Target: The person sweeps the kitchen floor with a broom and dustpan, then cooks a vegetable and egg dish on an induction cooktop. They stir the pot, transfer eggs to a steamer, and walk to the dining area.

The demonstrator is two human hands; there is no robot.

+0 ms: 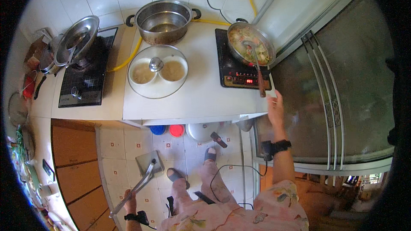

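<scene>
My left hand [130, 200] grips a long metal-handled tool [138, 186], low on the left and away from the counter. Its dark upper end overlaps a flat square metal plate [146, 166]; whether the two are joined cannot be told. At the counter's right front corner is my right hand [275, 109], fingers slightly apart and holding nothing visible. Just above it ends the wooden handle of a ladle [261, 81], whose metal head lies in a pan of food and broth [245, 38]. That pan sits on an induction cooker [224, 70] with a lit red display.
A glass lid [156, 94] covers two bowls [143, 73] on the white counter [199, 99]. Behind stands a large steel pot [163, 33]. A wok [88, 29] is on the left cooktop [82, 86]. A sliding glass door [298, 102] borders the right side; a cable [232, 166] hangs near my legs.
</scene>
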